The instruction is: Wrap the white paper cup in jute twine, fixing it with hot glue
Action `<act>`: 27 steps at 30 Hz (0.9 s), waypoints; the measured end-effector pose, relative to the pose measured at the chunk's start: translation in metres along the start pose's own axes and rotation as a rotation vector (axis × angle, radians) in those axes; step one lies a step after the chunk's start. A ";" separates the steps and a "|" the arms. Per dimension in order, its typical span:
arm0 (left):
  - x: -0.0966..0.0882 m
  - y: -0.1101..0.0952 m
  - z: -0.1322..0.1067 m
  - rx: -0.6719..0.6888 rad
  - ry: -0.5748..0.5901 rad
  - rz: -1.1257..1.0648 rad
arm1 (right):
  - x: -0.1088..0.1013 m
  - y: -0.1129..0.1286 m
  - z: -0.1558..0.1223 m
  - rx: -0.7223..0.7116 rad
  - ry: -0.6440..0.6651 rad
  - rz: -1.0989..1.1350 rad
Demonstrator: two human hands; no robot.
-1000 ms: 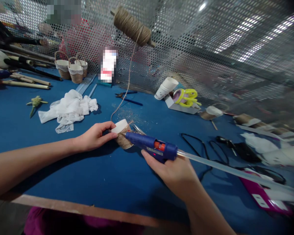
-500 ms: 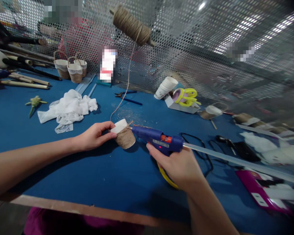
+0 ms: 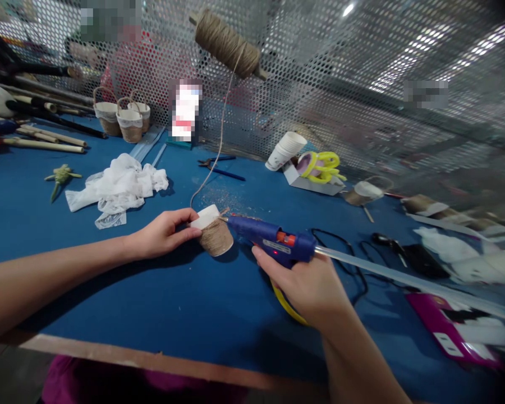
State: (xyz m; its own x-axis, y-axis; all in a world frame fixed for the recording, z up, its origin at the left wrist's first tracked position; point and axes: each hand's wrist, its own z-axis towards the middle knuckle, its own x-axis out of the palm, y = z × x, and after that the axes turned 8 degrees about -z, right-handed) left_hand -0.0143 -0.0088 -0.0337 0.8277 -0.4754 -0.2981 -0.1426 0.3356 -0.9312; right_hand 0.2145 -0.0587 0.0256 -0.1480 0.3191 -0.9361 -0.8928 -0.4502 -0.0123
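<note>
Cup (image 3: pixel 217 237) pinched, left fingers (image 3: pixel 185 216); glue gun (image 3: pixel 252 229), right fingers (image 3: pixel 271 264).

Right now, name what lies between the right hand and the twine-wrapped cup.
The blue glue gun, held in the right hand, spans that stretch in the head view, its tip toward the twine-wrapped cup.

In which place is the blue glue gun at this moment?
In the head view, the glue gun is just right of centre, held in the right hand, pointing left toward the twine-wrapped cup in the left hand.
</note>
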 end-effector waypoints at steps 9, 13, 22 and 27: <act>0.001 0.001 0.001 -0.014 -0.026 0.011 | 0.002 0.004 -0.006 -0.012 0.033 0.070; 0.001 0.002 0.001 -0.021 -0.027 0.006 | 0.005 0.003 -0.010 -0.063 0.034 0.018; 0.001 0.002 0.001 -0.023 -0.017 -0.016 | 0.005 0.004 -0.010 -0.100 0.017 0.027; 0.000 0.001 0.001 -0.023 -0.011 -0.004 | 0.001 -0.003 -0.006 -0.035 0.060 0.027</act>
State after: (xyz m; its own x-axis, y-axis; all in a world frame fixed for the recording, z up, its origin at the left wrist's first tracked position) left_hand -0.0139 -0.0078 -0.0349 0.8339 -0.4680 -0.2925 -0.1516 0.3154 -0.9368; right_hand 0.2194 -0.0618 0.0226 -0.1452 0.2562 -0.9557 -0.8735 -0.4869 0.0022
